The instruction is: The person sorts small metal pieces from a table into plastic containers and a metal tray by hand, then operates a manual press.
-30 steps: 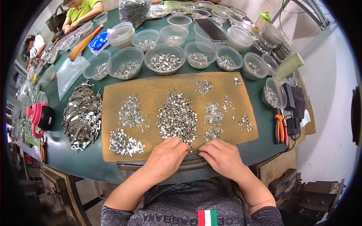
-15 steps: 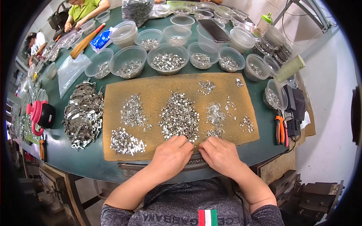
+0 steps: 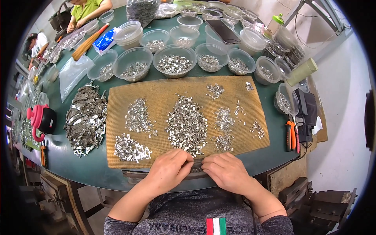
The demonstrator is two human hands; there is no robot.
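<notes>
Both hands are at the table's front edge, over a long dark metal rail (image 3: 135, 175) with a row of small metal pieces along its middle. My left hand (image 3: 169, 171) is closed, thumb and fingers pinched together; whatever they hold is too small or hidden. Just right of it, my right hand (image 3: 226, 171) has its fingers curled down onto the rail, their tips partly hidden. Directly beyond the hands, a large pile of small silver metal links (image 3: 187, 124) lies on a tan textured mat (image 3: 164, 87). Thin U-shaped metal pieces (image 3: 224, 119) lie in loose heaps to its right.
Clear plastic bowls of metal pieces, such as a large bowl (image 3: 174, 58), line the mat's far side. Bunched metal chain strips (image 3: 86, 117) lie left, near a pink-and-black pot (image 3: 41, 120). Orange-handled pliers (image 3: 290, 135) lie right. A person in green (image 3: 89, 11) sits across.
Both hands have drawn back toward me from the piles onto the rail. The right hand has shifted slightly left, and more of the near thin pieces shows.
</notes>
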